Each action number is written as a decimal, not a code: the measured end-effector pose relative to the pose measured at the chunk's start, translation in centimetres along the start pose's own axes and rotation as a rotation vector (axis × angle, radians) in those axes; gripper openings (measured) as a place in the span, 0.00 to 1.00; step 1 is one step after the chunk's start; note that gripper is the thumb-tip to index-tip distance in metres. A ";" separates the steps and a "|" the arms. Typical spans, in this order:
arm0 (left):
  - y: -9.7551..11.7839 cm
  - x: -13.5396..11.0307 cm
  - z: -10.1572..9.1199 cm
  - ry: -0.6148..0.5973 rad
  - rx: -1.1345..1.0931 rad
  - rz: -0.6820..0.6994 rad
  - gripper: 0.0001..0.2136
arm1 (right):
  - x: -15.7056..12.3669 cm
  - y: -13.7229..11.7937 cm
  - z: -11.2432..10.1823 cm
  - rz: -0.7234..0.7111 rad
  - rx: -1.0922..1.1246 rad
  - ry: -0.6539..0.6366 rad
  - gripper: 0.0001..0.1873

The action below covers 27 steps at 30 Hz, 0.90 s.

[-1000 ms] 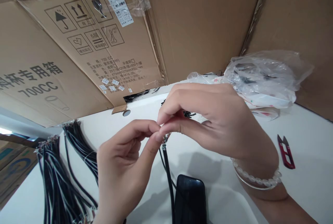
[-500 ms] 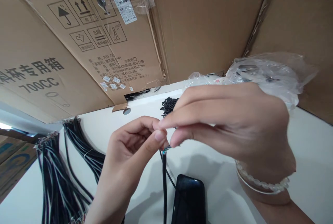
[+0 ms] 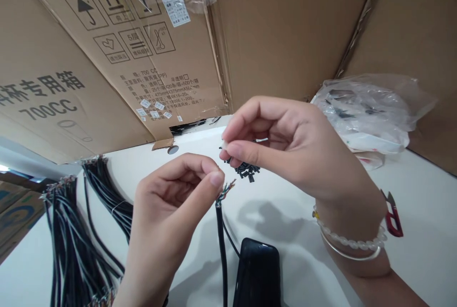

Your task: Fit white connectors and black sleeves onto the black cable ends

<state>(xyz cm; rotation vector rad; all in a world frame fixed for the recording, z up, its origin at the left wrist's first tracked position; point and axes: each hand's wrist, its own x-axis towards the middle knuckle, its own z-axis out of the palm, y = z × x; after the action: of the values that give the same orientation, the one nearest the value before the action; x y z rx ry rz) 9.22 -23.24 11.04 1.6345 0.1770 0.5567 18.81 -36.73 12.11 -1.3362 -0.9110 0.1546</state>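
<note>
Head view: where is our cable [image 3: 222, 254]?

– It hangs below our left hand [image 3: 171, 202], whose fingers look clamped on its wires [image 3: 226, 191]. Our right hand [image 3: 296, 154] is near, fingers together; we cannot tell if on something.

– Which step?

– Separating the wires, we judge. The next move calls for a fine pinch on one loose wire.

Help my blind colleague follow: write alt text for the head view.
Left hand pinches at the bared coloured wires of a black cable; the right hand is raised nearby. Cable bundles lie left, red-handled snips right.
</note>
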 end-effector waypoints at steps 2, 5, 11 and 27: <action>-0.2 0.1 -0.4 -0.046 -0.009 0.023 0.07 | 0.1 0.1 0.2 0.031 0.081 -0.041 0.03; -0.5 0.4 -1.0 -0.143 -0.021 0.036 0.05 | 0.1 0.3 0.3 0.062 0.168 -0.064 0.04; -0.8 0.3 -1.5 -0.145 -0.014 0.072 0.05 | 0.1 0.6 0.6 0.062 0.182 -0.046 0.03; -0.8 0.9 -1.3 -0.133 -0.079 0.002 0.06 | -0.6 -0.5 1.3 0.065 0.028 0.023 0.04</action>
<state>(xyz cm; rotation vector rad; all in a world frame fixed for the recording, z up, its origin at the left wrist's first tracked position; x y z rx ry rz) 9.52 -21.55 10.53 1.5890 0.0547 0.4492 17.38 -36.20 12.22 -1.3398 -0.8437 0.2015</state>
